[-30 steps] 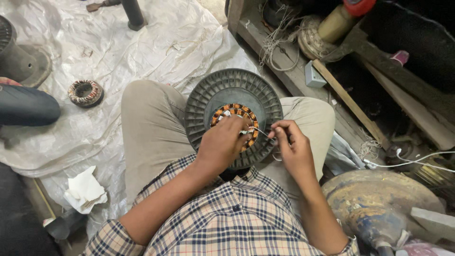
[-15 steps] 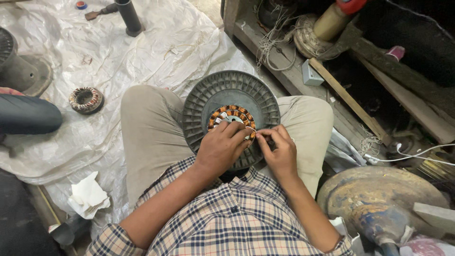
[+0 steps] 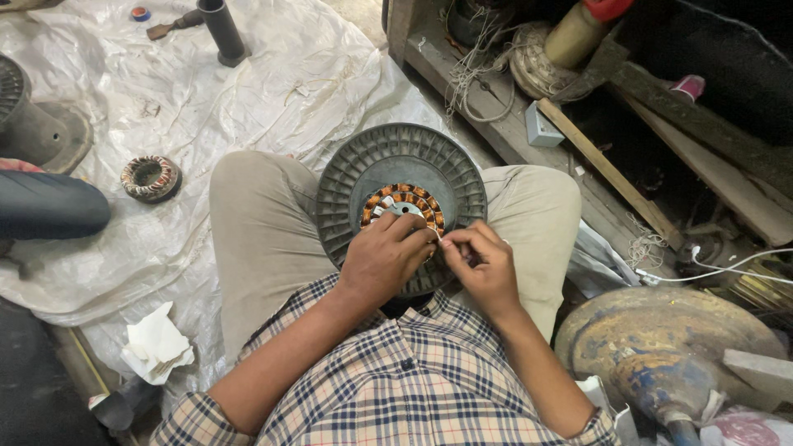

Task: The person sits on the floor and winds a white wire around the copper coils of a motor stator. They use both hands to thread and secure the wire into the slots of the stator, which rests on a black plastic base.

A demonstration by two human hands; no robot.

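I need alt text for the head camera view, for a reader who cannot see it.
Seen from above, a seated person holds a round grey motor housing with copper-wound stator on the lap; the left hand rests on the windings, and the right hand pinches something thin beside it. A second small stator lies on white plastic sheeting.

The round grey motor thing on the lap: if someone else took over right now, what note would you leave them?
Left hand: resting on the round grey motor housing, fingers curled over the copper coil ring at its middle.
Right hand: fingertips pinched together beside the left hand; what they pinch is too small to tell.
Housing lies flat across both knees.
Done: copper coils sit all round the ring.
Left: cannot tell from this view.
Nearby: a second small coil ring on the white plastic sheet, crumpled paper by the left elbow.
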